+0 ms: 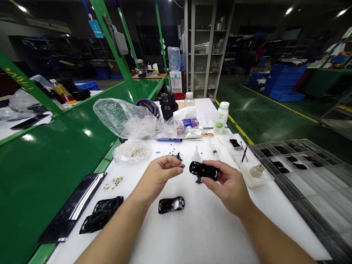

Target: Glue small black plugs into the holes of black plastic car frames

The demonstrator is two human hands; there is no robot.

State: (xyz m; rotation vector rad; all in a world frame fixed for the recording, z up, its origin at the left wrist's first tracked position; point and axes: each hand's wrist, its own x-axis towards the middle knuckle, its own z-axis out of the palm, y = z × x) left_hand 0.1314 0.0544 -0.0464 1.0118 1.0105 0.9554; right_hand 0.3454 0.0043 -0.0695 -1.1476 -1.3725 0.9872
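Right hand (228, 185): fingers and thumb hold a black model car body (203, 170) above loose black granules (198, 180). Left hand (161, 175): fingertips (179, 169) pinched narrow, any contents too small to tell. A slip could scatter granules across the white surface (209, 234); open room lies nearest the person, around a second car body (171, 204).
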